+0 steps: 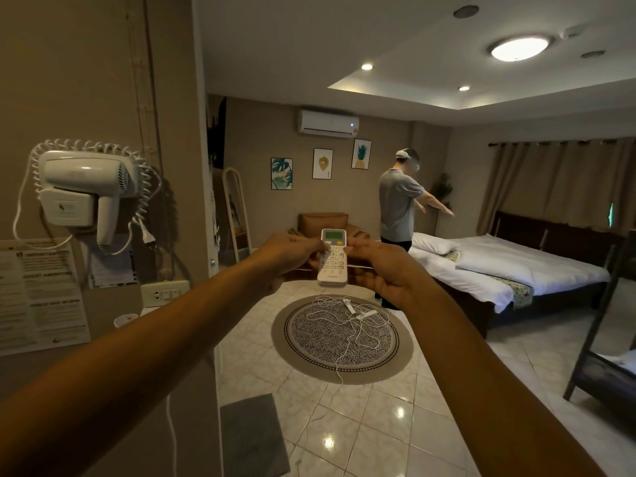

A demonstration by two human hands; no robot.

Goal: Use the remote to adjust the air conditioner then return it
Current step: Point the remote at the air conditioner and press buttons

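Both arms reach forward from the bottom corners of the frame and meet just above its centre, where the two hands hold a white air conditioner remote point(332, 258) between them. The left hand point(292, 251) grips the remote from its left side, fingers curled behind the body and the thumb lying across the upper rows of buttons. The right hand point(385, 266) closes on the right edge, fingers bent and its fingertips point(358, 243) touching the remote beside the yellow button. The remote stands nearly upright, tilted slightly, its small greenish display at the top and the buttons facing the camera.

Above it in the frame, high on the far wall, hangs the white air conditioner point(328, 122), with a small lit indicator at its right end. Under it are three framed prints point(322, 163).

At the left of the frame a wall-mounted hair dryer point(86, 191) sits in its holder with a coiled cord looped around it, above a printed notice point(41, 297) and a wall socket point(165, 293).

On the tiled floor below the hands lies a round patterned rug point(340, 339) with tangled white cables point(351, 318) on it. A bed point(509, 270) with white bedding fills the right middle of the frame, curtains point(557, 184) behind it. Another person in a grey shirt point(399, 201) stands beside the bed with arms stretched out.
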